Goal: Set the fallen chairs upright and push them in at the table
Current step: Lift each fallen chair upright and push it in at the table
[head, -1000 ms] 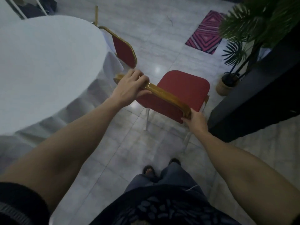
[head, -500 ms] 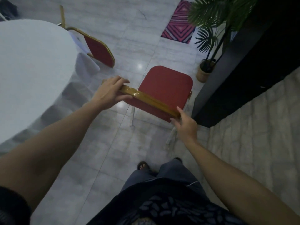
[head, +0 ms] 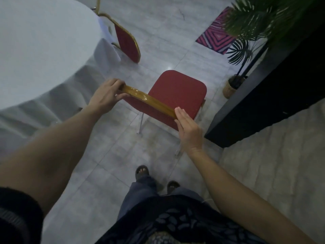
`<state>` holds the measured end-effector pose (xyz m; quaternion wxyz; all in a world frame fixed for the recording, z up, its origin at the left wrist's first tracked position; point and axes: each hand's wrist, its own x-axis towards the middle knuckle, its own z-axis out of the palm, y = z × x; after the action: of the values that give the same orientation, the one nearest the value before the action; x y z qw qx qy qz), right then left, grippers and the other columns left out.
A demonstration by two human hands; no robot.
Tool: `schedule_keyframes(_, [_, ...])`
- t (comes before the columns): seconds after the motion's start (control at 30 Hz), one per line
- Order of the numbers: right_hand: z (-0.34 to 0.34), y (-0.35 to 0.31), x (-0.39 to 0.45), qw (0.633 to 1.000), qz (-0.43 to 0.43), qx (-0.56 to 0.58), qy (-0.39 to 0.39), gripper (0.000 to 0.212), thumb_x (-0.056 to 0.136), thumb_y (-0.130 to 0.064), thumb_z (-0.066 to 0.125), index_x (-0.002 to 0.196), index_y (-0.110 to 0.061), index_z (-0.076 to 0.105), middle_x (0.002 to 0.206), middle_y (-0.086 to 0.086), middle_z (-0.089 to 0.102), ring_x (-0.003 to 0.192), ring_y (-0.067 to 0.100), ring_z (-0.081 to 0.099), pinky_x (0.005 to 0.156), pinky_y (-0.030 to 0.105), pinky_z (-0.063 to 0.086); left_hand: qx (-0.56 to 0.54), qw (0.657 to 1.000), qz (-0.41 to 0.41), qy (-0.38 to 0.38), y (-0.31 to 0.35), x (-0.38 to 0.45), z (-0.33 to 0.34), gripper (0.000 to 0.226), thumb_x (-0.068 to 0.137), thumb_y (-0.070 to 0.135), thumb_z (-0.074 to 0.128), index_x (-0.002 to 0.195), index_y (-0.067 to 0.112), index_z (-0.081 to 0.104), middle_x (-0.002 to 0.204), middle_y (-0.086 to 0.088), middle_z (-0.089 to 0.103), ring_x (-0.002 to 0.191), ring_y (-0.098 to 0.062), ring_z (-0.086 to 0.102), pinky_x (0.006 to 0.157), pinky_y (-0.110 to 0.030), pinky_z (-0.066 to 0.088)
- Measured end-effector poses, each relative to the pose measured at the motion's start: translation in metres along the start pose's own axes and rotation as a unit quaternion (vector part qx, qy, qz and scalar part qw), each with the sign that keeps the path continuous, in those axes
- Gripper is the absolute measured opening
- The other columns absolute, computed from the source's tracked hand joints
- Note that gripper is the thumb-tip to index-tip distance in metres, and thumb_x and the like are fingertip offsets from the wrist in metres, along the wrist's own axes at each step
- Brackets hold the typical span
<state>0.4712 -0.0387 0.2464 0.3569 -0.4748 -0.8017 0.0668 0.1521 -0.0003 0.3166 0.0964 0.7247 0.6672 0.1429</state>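
Note:
A red-cushioned chair (head: 177, 92) with a gold frame stands upright on the tiled floor in front of me, seat facing away. My left hand (head: 107, 95) is closed around the left end of its gold top rail (head: 151, 101). My right hand (head: 189, 131) rests flat with fingers straight against the rail's right end, not wrapped around it. The round table under a white cloth (head: 44, 48) fills the upper left. A second red chair (head: 127, 41) stands at the table's far edge, its back toward me.
A black cabinet (head: 272, 95) runs along the right, close to the chair. A potted palm (head: 246, 55) stands beyond it, with a pink patterned mat (head: 215, 39) on the floor. A pale rug (head: 274, 169) lies at lower right. My feet (head: 142, 171) stand just behind the chair.
My right hand has released its grip on the rail and now lies flat against it. The left hand keeps its hold. The view has shifted, and the chair sits closer to the table's cloth.

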Motion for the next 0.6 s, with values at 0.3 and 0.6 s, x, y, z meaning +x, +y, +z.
schedule_keyframes(0.3, [-0.026, 0.048, -0.002, 0.999, -0.038, 0.018, 0.008, 0.038, 0.095, -0.012, 0.059, 0.133, -0.011, 0.058, 0.134, 0.006, 0.059, 0.123, 0.023, 0.058, 0.093, 0.037, 0.055, -0.048, 0.982, -0.132, 0.126, 0.062, -0.076, 0.033, 0.042, 0.084, 0.039, 0.067, 0.115, 0.011, 0.060, 0.113, -0.011, 0.058, 0.108, -0.028, 0.049, 0.092, -0.025, 0.033])
schedule_keyframes(0.6, [-0.017, 0.047, 0.008, 0.998, 0.042, 0.039, -0.007, 0.040, 0.099, -0.007, 0.049, 0.138, -0.012, 0.052, 0.143, 0.010, 0.050, 0.135, 0.024, 0.046, 0.106, 0.035, 0.042, -0.076, 0.972, -0.155, 0.157, 0.084, -0.127, 0.037, 0.035, 0.085, 0.029, 0.068, 0.119, 0.017, 0.067, 0.105, -0.008, 0.061, 0.099, -0.026, 0.049, 0.084, -0.029, 0.040])
